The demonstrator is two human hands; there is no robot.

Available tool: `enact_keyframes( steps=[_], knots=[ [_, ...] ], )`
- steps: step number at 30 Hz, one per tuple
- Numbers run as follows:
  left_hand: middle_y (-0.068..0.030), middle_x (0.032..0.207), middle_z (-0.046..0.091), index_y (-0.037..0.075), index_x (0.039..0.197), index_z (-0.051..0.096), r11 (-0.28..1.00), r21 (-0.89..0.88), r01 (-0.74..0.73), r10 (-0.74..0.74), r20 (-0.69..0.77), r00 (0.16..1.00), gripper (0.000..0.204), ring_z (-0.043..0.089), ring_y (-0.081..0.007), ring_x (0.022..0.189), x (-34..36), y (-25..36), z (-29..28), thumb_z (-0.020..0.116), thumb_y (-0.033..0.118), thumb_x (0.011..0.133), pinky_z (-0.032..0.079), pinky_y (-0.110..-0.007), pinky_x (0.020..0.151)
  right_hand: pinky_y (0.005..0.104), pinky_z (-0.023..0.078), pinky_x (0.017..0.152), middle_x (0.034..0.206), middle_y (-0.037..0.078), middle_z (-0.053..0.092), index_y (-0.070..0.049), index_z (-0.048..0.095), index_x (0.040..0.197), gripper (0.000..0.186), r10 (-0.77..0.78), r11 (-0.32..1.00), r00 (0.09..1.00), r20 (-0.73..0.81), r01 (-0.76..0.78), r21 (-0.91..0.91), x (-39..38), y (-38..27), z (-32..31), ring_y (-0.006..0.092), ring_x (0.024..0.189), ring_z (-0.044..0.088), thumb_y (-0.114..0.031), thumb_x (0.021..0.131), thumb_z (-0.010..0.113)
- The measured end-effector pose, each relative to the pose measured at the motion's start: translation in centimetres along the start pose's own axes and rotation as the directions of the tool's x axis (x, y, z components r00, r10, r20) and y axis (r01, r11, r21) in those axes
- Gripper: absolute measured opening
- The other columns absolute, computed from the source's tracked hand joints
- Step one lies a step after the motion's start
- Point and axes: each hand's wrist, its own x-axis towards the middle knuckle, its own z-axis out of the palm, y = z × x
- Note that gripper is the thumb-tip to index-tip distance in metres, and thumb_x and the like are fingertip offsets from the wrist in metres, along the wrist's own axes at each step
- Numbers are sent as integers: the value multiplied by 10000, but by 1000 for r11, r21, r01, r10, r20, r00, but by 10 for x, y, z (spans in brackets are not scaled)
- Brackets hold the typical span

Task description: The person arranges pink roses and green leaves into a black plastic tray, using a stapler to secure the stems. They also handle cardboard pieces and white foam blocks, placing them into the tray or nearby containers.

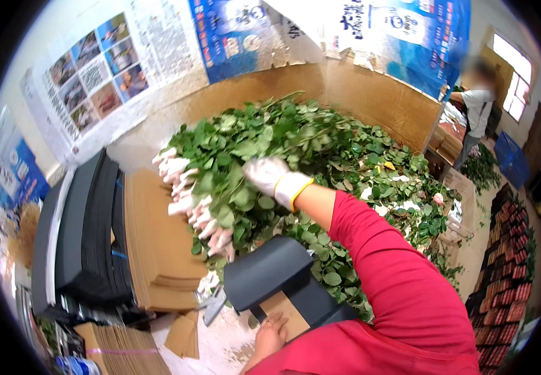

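My right hand [267, 177], in a white glove with a yellow cuff edge, reaches over a heap of leafy flower stems [245, 144]. Its fingers look closed on a leafy stem, partly hidden by foliage and slightly blurred. Pale pink flower heads [186, 194], apparently in white sleeves, line the left edge of the heap. Bare, my left hand [272, 331] lies with fingers stretched out on a brown cardboard piece [288, 315]. That cardboard rests on a black sheet [267, 272], whose far end curls up. Scissors [213, 306] lie beside the sheet on the white tabletop [220, 344].
Black folded sheets [83, 237] and brown cardboard sheets [158, 244] stand at the left. A cardboard wall [383, 100] backs the heap. At the far right are another person [478, 103], a blue crate [511, 159] and rows of wrapped flower bunches [501, 281].
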Motion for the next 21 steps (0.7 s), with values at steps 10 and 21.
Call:
enact_keyframes(
  steps=[10, 21],
  knots=[
    [-139, 1215, 655, 67, 1074, 710, 994, -20, -108, 106, -74, 992, 247, 592, -333, 1165, -6, -8, 3, 628, 55, 841, 490, -395, 988, 392, 595, 644, 929, 147, 674, -35, 619, 1034, 172, 20, 941, 992, -126, -61, -333, -61, 78, -171, 276, 784, 698, -28, 878, 547],
    [-160, 1378, 562, 127, 1231, 679, 987, -133, -89, 134, 384, 913, 356, 467, -321, 1327, 1, -28, -16, 642, 306, 926, 314, -426, 1138, 378, 583, 736, 924, 103, 692, -134, 644, 1131, 325, -358, 918, 541, 761, 55, 393, -345, -11, -38, 279, 885, 694, -99, 812, 590]
  ],
)
